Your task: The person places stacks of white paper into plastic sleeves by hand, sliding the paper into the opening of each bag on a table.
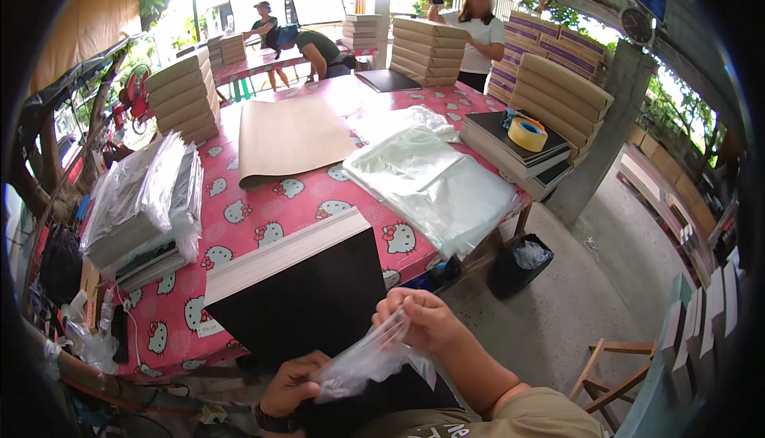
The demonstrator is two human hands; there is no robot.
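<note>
Between my hands, a clear plastic bag (362, 366) is stretched out, crumpled and see-through. My right hand (418, 318) pinches its upper end with bent fingers. The lower end is gripped by my left hand (295, 382), thumb on top, with a dark watch on that wrist. Just beyond my hands, a thick black stack of boards (307, 290) with pale layered edges lies at the near edge of the table (223, 235), which has a pink cartoon-cat cover. Something black extends under my hands near my body; its shape is partly hidden.
Plastic-wrapped stacks (131, 207) stand at left. A pile of clear bags (430, 183) and a brown paper sheet (291, 139) lie mid-table. Yellow tape (527, 133) sits on dark boards at right. A black bin (519, 267) and wooden stool (617, 374) stand on the floor. Several people are beyond.
</note>
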